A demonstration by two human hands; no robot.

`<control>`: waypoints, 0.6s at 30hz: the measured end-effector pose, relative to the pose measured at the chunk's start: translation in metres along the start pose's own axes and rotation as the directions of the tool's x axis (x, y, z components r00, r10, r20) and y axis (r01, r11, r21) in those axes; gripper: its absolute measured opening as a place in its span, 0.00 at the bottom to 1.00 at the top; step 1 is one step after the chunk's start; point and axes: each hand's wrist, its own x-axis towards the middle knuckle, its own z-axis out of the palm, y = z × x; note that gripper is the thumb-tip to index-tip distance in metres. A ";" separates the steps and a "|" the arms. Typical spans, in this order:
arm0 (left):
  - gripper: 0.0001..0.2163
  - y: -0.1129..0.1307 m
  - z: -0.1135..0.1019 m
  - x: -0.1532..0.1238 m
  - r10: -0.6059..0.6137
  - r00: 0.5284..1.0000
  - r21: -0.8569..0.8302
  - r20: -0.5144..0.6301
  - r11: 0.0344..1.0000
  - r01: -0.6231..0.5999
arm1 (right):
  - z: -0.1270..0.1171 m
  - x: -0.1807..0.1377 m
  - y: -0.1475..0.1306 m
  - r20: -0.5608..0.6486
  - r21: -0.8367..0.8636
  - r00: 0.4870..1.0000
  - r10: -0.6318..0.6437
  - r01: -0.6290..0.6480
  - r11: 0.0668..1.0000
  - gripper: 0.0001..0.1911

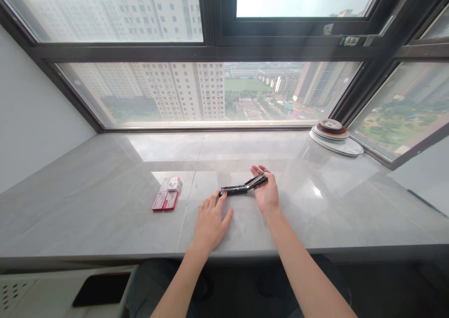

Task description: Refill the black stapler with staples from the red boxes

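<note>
A black stapler (234, 190) lies on the grey stone ledge (115, 215), swung open at its hinge, with its two halves at a shallow angle. My right hand (267, 194) is turned palm up around the raised right half, thumb over its end. My left hand (211, 217) rests palm down on the ledge, fingers outstretched and thumb apart. Its index fingertip touches the left end of the stapler. To the left sit several small red and white boxes (166, 195) that look like staple boxes, a smaller one lying on top.
A stack of plates or round coasters (331, 132) stands at the back right corner by the window. Dark window frames (210, 52) border the ledge behind. Below its front edge at left is a pale appliance or cabinet top (45, 292) with a black panel.
</note>
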 end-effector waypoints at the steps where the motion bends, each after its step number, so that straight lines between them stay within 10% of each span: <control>1: 0.23 0.001 0.000 0.000 -0.002 1.000 -0.004 0.001 1.000 0.002 | -0.011 0.002 0.000 -0.029 0.036 0.998 0.063 -0.062 0.997 0.21; 10: 0.17 -0.016 -0.018 -0.002 -0.200 0.962 -0.066 -0.188 0.979 0.191 | -0.059 -0.049 -0.011 -0.105 0.009 0.986 0.131 -0.131 0.991 0.20; 15: 0.20 -0.067 -0.048 -0.020 -0.489 0.783 0.173 -0.384 0.795 0.581 | -0.064 -0.096 -0.015 -0.072 -0.314 0.994 0.081 -0.100 0.944 0.27; 18: 0.17 -0.084 -0.056 -0.036 -0.474 0.805 0.214 -0.356 0.798 0.564 | -0.058 -0.106 -0.015 0.043 -0.608 0.988 0.150 -0.094 0.789 0.24</control>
